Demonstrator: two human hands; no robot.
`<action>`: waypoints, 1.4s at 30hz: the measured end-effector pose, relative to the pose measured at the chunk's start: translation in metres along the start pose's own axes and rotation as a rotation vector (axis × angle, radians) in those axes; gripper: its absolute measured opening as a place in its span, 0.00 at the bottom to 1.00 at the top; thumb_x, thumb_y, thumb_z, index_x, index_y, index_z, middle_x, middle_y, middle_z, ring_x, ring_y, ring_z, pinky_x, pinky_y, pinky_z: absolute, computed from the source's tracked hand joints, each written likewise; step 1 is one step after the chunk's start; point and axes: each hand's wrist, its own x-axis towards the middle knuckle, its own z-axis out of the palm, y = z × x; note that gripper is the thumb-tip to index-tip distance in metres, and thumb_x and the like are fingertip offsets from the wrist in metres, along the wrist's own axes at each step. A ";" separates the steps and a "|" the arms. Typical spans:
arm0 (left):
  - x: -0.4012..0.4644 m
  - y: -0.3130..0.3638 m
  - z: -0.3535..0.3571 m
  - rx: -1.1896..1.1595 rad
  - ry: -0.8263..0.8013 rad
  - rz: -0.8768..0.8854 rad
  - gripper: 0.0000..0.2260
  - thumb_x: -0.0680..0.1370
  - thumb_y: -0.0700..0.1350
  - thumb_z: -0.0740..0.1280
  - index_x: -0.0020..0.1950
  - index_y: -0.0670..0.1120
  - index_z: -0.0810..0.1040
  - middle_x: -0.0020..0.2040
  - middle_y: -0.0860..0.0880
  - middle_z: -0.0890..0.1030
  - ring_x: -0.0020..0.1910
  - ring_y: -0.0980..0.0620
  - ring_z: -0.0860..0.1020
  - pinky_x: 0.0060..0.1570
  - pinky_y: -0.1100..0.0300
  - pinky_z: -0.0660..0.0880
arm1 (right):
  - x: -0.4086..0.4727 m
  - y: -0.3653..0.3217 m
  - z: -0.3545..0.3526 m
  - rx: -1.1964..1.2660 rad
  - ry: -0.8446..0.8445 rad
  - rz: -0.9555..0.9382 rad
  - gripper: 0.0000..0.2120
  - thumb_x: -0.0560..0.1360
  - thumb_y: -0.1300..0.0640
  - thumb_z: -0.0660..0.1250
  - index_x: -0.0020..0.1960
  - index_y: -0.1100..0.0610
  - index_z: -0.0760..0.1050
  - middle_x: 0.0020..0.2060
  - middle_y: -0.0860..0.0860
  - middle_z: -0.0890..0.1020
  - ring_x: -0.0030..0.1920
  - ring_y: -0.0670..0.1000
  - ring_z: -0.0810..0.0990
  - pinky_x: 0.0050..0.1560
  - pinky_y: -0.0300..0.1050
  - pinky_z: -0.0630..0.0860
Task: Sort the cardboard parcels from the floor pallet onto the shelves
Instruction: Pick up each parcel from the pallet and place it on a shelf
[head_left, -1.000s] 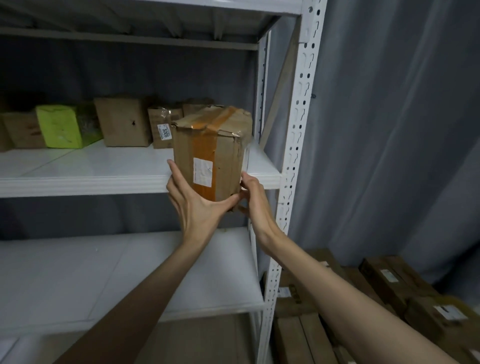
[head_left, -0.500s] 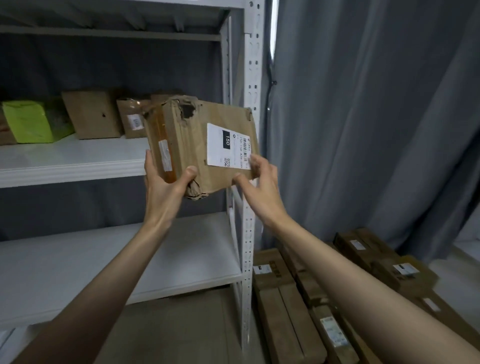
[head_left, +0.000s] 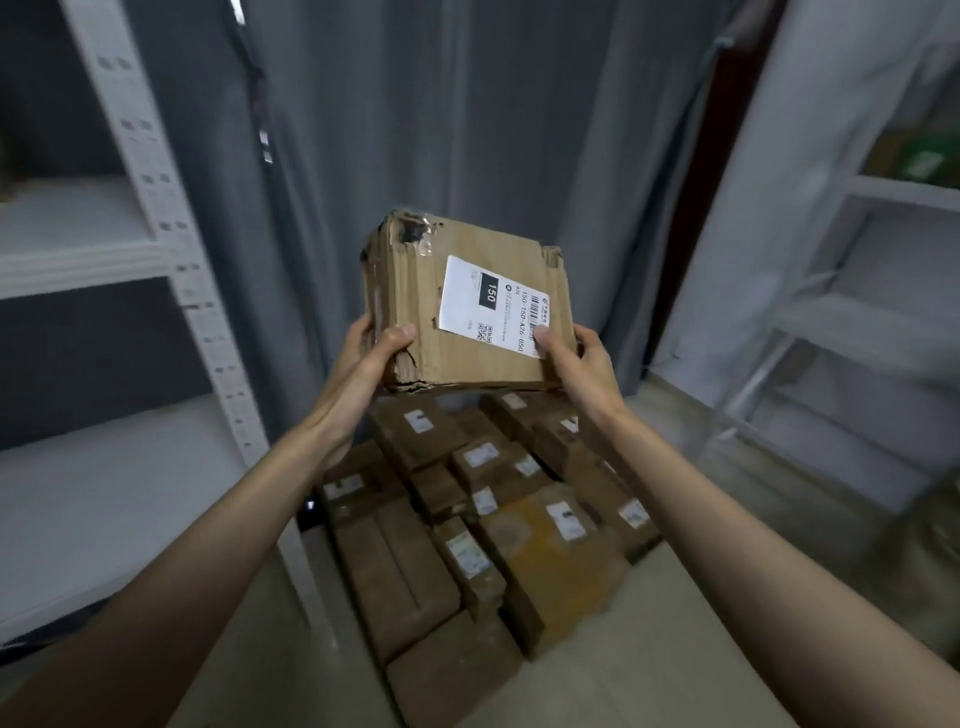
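I hold a worn cardboard parcel (head_left: 415, 312) in mid-air at the centre of the view, its white label marked 150 facing me. My left hand (head_left: 371, 353) grips its lower left corner and my right hand (head_left: 574, 358) grips its lower right corner, thumb on the label. Below it, a pile of cardboard parcels (head_left: 483, 519) with white labels lies on the floor. The white shelf unit (head_left: 83, 260) stands at the left, apart from the held parcel.
A grey curtain (head_left: 415, 104) hangs behind the parcel. A second white shelf unit (head_left: 857, 322) stands at the right, blurred. Bare floor (head_left: 675, 649) shows to the right of the pile. The left unit's perforated post (head_left: 150, 171) leans across the upper left.
The view has swung right, away from the left shelves toward the curtain and floor pile. The parcel came away from the shelf edge and turned its label face toward me, both hands still on it.
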 end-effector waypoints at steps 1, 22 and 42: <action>0.004 -0.002 0.022 0.012 -0.054 -0.016 0.53 0.61 0.75 0.70 0.81 0.55 0.58 0.76 0.51 0.70 0.73 0.50 0.71 0.74 0.43 0.64 | 0.002 0.009 -0.023 -0.004 0.030 0.019 0.31 0.76 0.41 0.71 0.72 0.53 0.68 0.62 0.50 0.79 0.60 0.51 0.80 0.65 0.54 0.77; 0.153 -0.069 0.263 0.097 -0.318 -0.088 0.47 0.68 0.72 0.69 0.81 0.53 0.59 0.75 0.51 0.70 0.72 0.50 0.71 0.74 0.44 0.66 | 0.145 0.129 -0.213 -0.014 0.241 0.154 0.29 0.77 0.43 0.70 0.72 0.53 0.65 0.62 0.52 0.80 0.58 0.52 0.81 0.62 0.53 0.79; 0.372 -0.203 0.371 -0.107 -0.284 -0.442 0.46 0.62 0.64 0.80 0.76 0.52 0.68 0.66 0.52 0.79 0.61 0.49 0.80 0.62 0.49 0.78 | 0.386 0.226 -0.239 0.006 0.167 0.475 0.18 0.78 0.45 0.69 0.61 0.53 0.70 0.55 0.54 0.82 0.46 0.50 0.80 0.40 0.43 0.75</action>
